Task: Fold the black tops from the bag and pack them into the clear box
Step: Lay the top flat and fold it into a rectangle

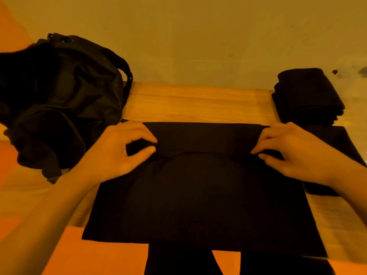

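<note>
We see a wooden desk carrying a slumped black bag at the left, a black top spread flat in the middle (its near hem overhangs the edge), and a stack of folded tops at far right.

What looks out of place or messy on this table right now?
Nothing is damaged or spilled. One oddity: the black top overhangs the near edge of the table, while the left hand and right hand pinch its folded-over far part.
</note>
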Demonstrator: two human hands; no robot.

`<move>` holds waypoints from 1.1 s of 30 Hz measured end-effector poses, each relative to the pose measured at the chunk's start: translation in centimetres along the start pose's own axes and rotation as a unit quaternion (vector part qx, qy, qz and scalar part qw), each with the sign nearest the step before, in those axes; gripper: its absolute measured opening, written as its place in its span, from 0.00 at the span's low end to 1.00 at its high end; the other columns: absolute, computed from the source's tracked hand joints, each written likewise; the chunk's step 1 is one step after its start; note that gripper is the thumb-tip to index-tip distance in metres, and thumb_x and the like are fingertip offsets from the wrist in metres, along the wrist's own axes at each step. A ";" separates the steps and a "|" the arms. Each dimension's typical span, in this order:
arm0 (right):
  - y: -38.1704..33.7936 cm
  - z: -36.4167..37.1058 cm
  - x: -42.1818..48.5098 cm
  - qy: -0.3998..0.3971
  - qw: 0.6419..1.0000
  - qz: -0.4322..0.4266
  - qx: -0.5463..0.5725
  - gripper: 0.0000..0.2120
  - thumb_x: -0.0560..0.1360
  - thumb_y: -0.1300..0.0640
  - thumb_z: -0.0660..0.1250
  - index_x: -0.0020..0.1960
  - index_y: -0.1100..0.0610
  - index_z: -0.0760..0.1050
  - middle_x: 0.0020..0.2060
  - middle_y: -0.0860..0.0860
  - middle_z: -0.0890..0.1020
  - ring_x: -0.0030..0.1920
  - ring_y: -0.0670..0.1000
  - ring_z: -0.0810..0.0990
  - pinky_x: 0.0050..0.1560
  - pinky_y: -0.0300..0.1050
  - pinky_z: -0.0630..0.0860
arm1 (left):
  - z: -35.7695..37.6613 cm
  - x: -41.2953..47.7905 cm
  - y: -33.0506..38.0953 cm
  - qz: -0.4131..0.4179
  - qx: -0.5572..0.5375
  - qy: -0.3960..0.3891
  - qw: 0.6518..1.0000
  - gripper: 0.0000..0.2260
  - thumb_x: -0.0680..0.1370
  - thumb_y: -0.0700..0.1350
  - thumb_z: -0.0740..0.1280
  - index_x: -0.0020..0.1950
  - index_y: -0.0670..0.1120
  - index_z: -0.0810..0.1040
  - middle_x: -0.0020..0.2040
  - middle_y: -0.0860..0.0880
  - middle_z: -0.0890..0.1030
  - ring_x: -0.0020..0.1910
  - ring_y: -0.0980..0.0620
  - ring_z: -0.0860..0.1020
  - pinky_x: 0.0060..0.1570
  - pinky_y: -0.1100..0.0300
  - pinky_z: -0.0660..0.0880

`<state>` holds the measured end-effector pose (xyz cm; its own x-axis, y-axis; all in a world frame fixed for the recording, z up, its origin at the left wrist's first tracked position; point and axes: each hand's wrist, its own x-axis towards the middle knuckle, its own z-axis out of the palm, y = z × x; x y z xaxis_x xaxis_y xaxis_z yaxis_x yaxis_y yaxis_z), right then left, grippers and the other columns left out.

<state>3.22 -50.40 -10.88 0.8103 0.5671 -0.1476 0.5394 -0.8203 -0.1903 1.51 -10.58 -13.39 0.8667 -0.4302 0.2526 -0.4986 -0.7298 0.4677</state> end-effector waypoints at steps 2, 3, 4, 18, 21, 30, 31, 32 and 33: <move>-0.8 -0.2 0.5 0.058 0.997 0.026 0.032 0.13 0.75 0.47 0.65 0.58 0.43 0.81 0.51 0.41 0.80 0.53 0.41 0.77 0.59 0.44 0.74 | 0.4 0.8 1.1 -0.060 0.017 0.040 0.997 0.18 0.83 0.56 0.63 0.67 0.49 0.79 0.66 0.51 0.79 0.66 0.59 0.75 0.68 0.55 0.73; -1.5 0.1 1.1 0.077 0.995 0.055 0.026 0.17 0.76 0.45 0.62 0.63 0.43 0.78 0.57 0.44 0.80 0.58 0.44 0.77 0.64 0.49 0.73 | 1.0 1.5 1.8 -0.106 0.057 0.004 0.993 0.23 0.84 0.58 0.59 0.75 0.49 0.72 0.75 0.50 0.72 0.73 0.56 0.68 0.75 0.53 0.66; -2.3 0.4 1.9 0.075 0.993 0.090 0.002 0.22 0.78 0.41 0.57 0.70 0.43 0.72 0.66 0.47 0.76 0.67 0.49 0.74 0.70 0.53 0.70 | 1.8 2.1 2.2 -0.153 0.102 -0.068 0.981 0.29 0.83 0.62 0.54 0.81 0.50 0.61 0.81 0.50 0.60 0.79 0.54 0.58 0.79 0.52 0.55; -4.4 6.1 5.0 0.017 0.983 0.169 -0.066 0.35 0.75 0.28 0.27 0.78 0.41 0.29 0.79 0.52 0.32 0.78 0.52 0.28 0.79 0.55 0.34 | 4.0 3.3 3.0 -0.149 0.236 -0.127 0.952 0.38 0.76 0.73 0.33 0.80 0.53 0.30 0.79 0.49 0.28 0.78 0.50 0.29 0.76 0.54 0.32; -5.2 7.0 5.3 0.023 0.980 0.190 -0.052 0.35 0.75 0.28 0.27 0.78 0.41 0.29 0.79 0.51 0.33 0.78 0.50 0.29 0.79 0.56 0.35 | 5.6 3.1 3.9 -0.139 0.241 -0.146 0.949 0.41 0.74 0.72 0.30 0.80 0.50 0.30 0.80 0.48 0.29 0.79 0.51 0.30 0.79 0.51 0.35; -5.4 7.0 4.2 0.107 0.968 0.227 -0.025 0.34 0.79 0.30 0.31 0.81 0.44 0.37 0.81 0.55 0.39 0.80 0.54 0.34 0.79 0.55 0.36 | 5.8 1.8 3.3 -0.158 0.253 -0.111 0.948 0.38 0.78 0.70 0.31 0.83 0.50 0.39 0.83 0.45 0.37 0.81 0.47 0.36 0.80 0.47 0.41; -5.3 7.0 3.9 0.111 0.962 0.248 -0.015 0.34 0.79 0.30 0.31 0.81 0.44 0.37 0.80 0.55 0.39 0.80 0.54 0.35 0.79 0.55 0.36 | 5.5 1.3 3.5 -0.177 0.257 -0.109 0.944 0.38 0.77 0.70 0.31 0.82 0.49 0.39 0.83 0.45 0.37 0.81 0.46 0.36 0.80 0.47 0.40; -5.0 7.0 3.4 0.099 0.957 0.273 -0.008 0.34 0.79 0.30 0.30 0.81 0.44 0.37 0.81 0.56 0.39 0.80 0.55 0.36 0.80 0.55 0.37 | 5.4 0.7 3.8 -0.195 0.256 -0.119 0.939 0.39 0.76 0.70 0.29 0.82 0.49 0.37 0.82 0.46 0.36 0.81 0.47 0.35 0.80 0.48 0.38; -4.9 7.1 2.9 0.078 0.952 0.295 -0.006 0.34 0.79 0.30 0.30 0.81 0.44 0.36 0.81 0.57 0.39 0.80 0.55 0.36 0.80 0.55 0.38 | 5.4 0.0 4.1 -0.208 0.251 -0.132 0.936 0.40 0.74 0.70 0.26 0.81 0.50 0.35 0.82 0.46 0.34 0.80 0.47 0.33 0.80 0.48 0.37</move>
<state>1.30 -44.22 -17.25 0.9968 -0.0101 -0.0795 -0.0187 -0.9939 -0.1085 -0.65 -16.48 -16.07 0.9861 -0.1216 -0.1128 -0.1217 -0.9925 0.0054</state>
